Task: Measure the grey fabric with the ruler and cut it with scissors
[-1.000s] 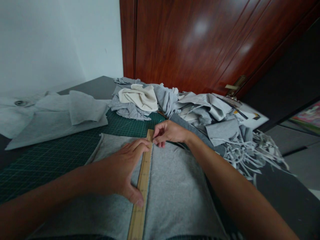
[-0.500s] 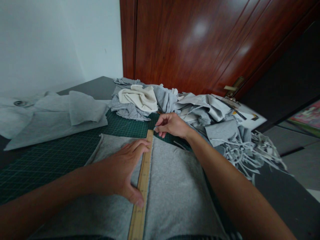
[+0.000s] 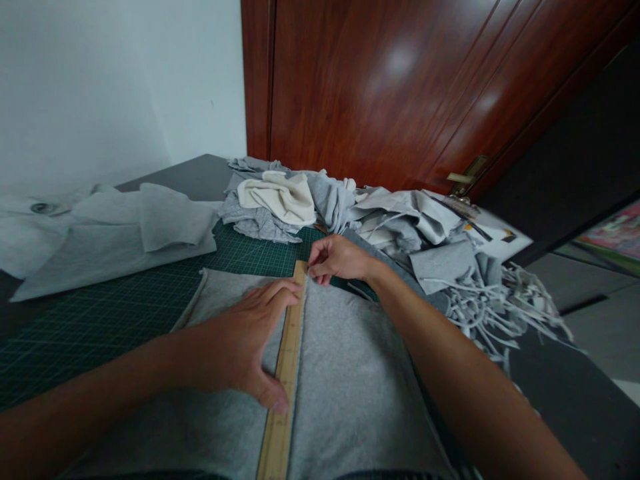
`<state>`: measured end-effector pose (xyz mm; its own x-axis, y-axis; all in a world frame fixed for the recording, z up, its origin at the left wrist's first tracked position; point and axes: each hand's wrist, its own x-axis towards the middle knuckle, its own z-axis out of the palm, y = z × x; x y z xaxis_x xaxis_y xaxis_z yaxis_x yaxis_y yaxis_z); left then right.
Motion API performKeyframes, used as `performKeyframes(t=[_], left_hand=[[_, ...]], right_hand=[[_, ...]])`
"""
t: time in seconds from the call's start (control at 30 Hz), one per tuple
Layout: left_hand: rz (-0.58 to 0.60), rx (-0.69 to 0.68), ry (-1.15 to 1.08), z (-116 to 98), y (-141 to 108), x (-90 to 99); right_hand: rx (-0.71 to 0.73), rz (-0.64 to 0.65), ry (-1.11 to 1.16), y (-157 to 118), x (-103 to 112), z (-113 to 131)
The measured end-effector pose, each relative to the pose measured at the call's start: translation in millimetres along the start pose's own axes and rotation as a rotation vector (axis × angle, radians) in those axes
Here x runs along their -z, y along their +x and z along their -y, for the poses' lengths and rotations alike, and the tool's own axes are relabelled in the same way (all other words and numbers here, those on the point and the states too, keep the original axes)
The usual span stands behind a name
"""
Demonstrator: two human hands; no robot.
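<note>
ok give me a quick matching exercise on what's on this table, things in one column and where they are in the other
Things:
1. wooden ruler
2. cream cloth
3. grey strips
4. cutting mat

Places:
A. on the fabric heap by the door
B. hanging off the table's right side
C. under the grey fabric
D. pressed under the left hand

Pairs: 1-D, 2-A, 3-B, 4-C

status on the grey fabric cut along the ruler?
Done: grey fabric lies flat on the green cutting mat, wooden ruler laid along it. In hand: left hand presses the ruler; right hand pinched at its far end. Left: no separated strip visible there.
</note>
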<state>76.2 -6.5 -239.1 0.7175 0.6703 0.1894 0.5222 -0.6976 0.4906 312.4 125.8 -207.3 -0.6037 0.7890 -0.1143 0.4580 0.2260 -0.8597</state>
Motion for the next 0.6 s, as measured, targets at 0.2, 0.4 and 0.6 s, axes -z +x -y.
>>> performKeyframes(t=[0.2,0.4,0.6], left_hand=[[0.019,0.008,0.014,-1,0,2.0],[0.05,0.049,-0.025,-3,-1,6.3],[0.005,0.089,-0.054,-6,-6,3.7]], right_hand=[[0.064,-0.388,-0.212,7,9,-6],[0.043,-0.451,-0.534,-50,38,20],[-0.272,-0.189,-0.756,-143,65,23]])
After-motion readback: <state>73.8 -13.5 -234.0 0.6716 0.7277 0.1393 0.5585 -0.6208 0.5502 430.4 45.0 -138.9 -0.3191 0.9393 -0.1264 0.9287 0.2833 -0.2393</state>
